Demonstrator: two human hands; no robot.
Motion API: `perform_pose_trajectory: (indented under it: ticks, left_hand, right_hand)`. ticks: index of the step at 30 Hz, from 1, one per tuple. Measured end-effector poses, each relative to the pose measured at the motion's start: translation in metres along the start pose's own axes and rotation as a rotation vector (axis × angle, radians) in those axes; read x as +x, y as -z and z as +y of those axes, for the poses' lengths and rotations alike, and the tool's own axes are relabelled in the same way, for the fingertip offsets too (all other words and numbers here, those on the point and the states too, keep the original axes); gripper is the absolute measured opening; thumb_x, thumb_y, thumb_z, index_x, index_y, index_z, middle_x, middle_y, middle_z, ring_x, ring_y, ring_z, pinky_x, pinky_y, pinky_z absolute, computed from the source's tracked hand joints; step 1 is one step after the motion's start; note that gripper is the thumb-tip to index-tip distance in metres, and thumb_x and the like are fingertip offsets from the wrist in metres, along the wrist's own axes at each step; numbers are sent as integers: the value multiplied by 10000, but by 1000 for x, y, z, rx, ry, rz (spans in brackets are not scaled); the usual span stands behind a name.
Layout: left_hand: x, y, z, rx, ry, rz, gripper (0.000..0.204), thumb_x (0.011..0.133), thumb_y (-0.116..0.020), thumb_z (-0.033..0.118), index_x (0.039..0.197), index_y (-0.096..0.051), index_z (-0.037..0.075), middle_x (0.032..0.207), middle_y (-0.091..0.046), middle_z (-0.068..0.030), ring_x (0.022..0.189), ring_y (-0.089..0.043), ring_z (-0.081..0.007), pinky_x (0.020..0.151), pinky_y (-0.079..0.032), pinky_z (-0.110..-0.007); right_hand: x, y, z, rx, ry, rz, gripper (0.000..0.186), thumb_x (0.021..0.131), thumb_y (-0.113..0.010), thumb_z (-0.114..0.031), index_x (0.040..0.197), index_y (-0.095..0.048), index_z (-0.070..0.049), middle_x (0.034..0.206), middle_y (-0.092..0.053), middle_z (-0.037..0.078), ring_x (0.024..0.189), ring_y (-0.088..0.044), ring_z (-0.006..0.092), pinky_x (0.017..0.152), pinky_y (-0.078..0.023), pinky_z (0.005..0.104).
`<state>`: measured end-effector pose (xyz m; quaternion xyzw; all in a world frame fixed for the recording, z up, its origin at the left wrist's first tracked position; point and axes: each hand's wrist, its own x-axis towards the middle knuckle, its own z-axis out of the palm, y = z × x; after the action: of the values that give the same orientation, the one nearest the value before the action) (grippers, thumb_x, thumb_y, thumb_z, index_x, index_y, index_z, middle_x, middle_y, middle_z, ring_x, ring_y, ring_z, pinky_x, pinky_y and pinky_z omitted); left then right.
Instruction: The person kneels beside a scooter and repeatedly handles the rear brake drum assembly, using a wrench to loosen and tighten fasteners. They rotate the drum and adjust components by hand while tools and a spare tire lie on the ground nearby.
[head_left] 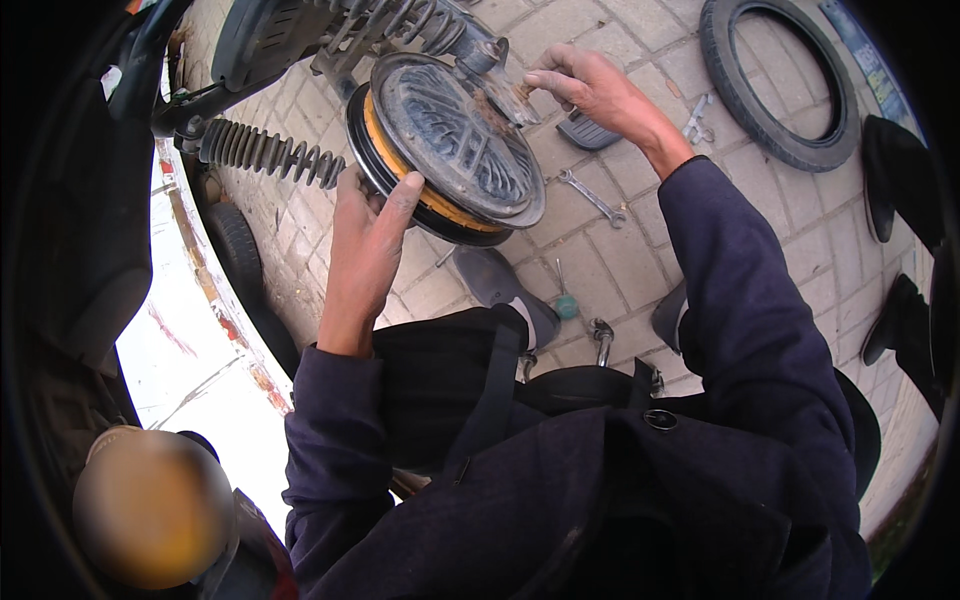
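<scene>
Holding orange-banded wheel rim [465, 231]

The rim [465, 232] is black, with a yellow-orange band [452, 207]; the cover [470, 140] is dusty dark grey, patterned with curving ribs. The spring [250, 148] and tyre [718, 70] are blackish, the wrench [592, 198] silver, the screwdriver handle [566, 306] teal, the coat [740, 270] navy. Grey-beige pavers [620, 260] form a lined grid; the board [170, 370] is white, its edge flecked red and brown.

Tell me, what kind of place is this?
Probably an outdoor repair spot: a wrench and a screwdriver lie on the paving, and a loose tyre lies there too.
</scene>
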<state>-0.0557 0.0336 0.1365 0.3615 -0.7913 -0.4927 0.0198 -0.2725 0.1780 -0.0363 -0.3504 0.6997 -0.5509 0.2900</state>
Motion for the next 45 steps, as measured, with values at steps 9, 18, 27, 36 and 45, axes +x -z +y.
perform_pose_trajectory:
  ticks: [9,18,27,36,45]
  left_hand:
    - [0,1,-2,-3,20,2,597,960,-658,340,1321,-462,-93,1115,-614,-128,942,-576,-134,793,-472,-269]
    - [2,4,-1,-21,62,-40,665,970,-663,297,1384,-357,-125,1311,-535,-218,1205,-550,-231,1042,-428,-333]
    - [1,1,-2,30,8,8,629,959,-658,358,1337,-450,-100,1115,-616,-139,955,-583,-148,806,-479,-276]
    - [0,1,-1,25,12,6,655,949,-659,381,1338,-445,-101,1165,-599,-161,994,-578,-166,826,-472,-287]
    - [-2,1,2,35,17,3,677,947,-659,400,1347,-444,-101,1182,-602,-169,1016,-584,-177,833,-478,-293]
  right_hand:
    - [-3,-4,-2,-117,85,60,407,994,-576,-405,1041,-665,-11,805,-654,155,789,-621,292,756,-462,428]
    - [-3,-5,-3,111,28,33,364,986,-596,-385,1027,-674,-31,812,-595,70,811,-547,187,757,-437,358]
    - [-5,-1,-3,189,-1,-38,339,980,-607,-370,1080,-666,-52,799,-554,20,775,-505,131,682,-408,307]
    - [-4,1,8,211,-20,-77,375,962,-641,-369,1191,-665,-73,906,-619,32,864,-559,148,744,-450,314]
    - [-1,7,9,210,7,-143,389,967,-628,-304,1263,-629,-53,1125,-666,63,1057,-595,165,951,-458,323]
